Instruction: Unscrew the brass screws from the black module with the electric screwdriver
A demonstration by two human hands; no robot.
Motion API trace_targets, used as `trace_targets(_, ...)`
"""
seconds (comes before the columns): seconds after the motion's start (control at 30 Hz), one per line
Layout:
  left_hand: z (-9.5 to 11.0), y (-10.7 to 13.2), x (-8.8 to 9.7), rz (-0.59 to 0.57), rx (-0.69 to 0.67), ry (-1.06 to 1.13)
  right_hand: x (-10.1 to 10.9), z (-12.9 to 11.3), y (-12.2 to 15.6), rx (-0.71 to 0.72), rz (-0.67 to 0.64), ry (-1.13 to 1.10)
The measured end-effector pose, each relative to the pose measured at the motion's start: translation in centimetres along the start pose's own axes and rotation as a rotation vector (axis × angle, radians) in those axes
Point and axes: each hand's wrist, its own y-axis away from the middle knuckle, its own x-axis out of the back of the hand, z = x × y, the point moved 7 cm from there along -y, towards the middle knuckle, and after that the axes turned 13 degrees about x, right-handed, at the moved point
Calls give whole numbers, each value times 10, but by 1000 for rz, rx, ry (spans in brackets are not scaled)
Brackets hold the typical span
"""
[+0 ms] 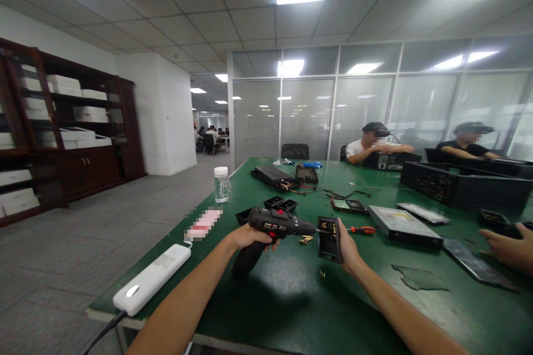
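My left hand [249, 235] is wrapped round the grip of a black electric screwdriver [275, 226], whose bit points right into a small black square part [328, 239]. My right hand [348, 249] holds that part upright on its edge above the green table [291, 294]. Small brass screws [305, 239] lie on the table just under the tool's tip. A red-handled screwdriver [361, 229] lies just beyond my right hand.
A white power strip [152, 279] lies at the table's near left corner, a clear jar [222, 184] stands at the left edge. Disc drives [405, 226], black trays [280, 203] and computer cases [462, 186] crowd the far side. Another person's hand [507, 247] rests at right; two people sit behind.
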Motion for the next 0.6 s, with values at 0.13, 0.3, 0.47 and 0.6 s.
trace_targets(0.13, 0, 0, 0, -2, 5, -2, 1, -1, 0, 15, 10, 5)
trace_targets(0.3, 0, 0, 0, 5, 14, 9, 1, 0, -1, 11, 2, 5)
trace_targets(0.47, -1, 0, 0, 19, 10, 5, -1, -1, 1, 7, 1, -20)
trace_targets(0.6, 1, 0, -1, 12, 2, 16, -2, -3, 3, 5, 2, -17)
